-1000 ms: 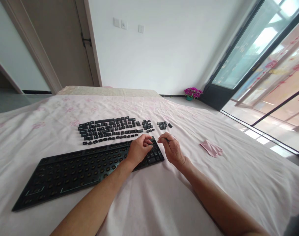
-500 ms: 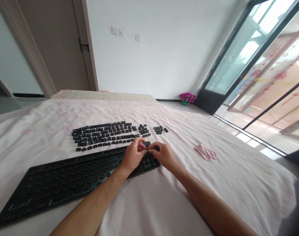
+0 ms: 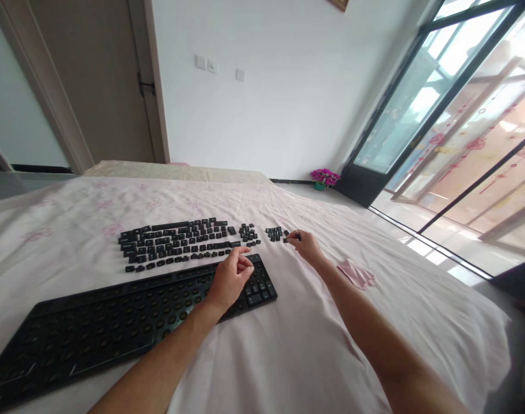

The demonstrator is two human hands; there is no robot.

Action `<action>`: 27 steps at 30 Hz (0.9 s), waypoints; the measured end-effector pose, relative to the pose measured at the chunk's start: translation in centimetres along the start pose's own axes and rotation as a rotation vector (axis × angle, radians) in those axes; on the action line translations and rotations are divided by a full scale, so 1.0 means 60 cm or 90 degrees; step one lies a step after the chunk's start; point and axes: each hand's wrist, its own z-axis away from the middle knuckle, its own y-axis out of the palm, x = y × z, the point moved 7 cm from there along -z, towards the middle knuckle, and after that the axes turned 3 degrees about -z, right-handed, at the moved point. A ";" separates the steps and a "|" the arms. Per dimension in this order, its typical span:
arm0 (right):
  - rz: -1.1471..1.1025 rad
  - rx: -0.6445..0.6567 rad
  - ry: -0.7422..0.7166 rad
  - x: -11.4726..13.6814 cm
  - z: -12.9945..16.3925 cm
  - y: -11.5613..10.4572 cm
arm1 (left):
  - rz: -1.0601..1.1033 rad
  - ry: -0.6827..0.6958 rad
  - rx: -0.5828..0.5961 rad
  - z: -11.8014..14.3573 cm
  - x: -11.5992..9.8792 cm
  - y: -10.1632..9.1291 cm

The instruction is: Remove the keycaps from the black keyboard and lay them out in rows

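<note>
**Support Surface**

On my feed, a wrinkled floral sheet [image 3: 288,356] carries a black keyboard [image 3: 128,316]. Loose keycaps [image 3: 166,240] lie in rows just beyond it, with two smaller clusters [image 3: 274,233] to their right. A pink cloth [image 3: 357,275] lies farther right.

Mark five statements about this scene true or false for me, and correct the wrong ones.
1. The left hand is at the keyboard. True.
2. The right hand is on the pink cloth. False: it is by the right end of the loose keycaps.
3. The pink cloth lies right of the keyboard. True.
4. The potted flowers are yellow. False: they are magenta.
5. The loose keycaps lie beyond the keyboard. True.
</note>
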 end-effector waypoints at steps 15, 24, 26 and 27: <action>0.033 -0.027 0.026 -0.062 -0.055 0.025 | -0.028 0.012 0.024 -0.002 0.006 0.007; 0.013 -0.049 0.037 -0.068 -0.054 0.027 | -0.028 0.012 0.025 -0.002 0.004 0.006; 0.004 -0.056 0.041 -0.066 -0.053 0.025 | -0.025 0.011 0.024 -0.002 0.003 0.006; -0.002 -0.061 0.041 -0.065 -0.052 0.023 | -0.025 0.010 0.024 -0.002 0.003 0.006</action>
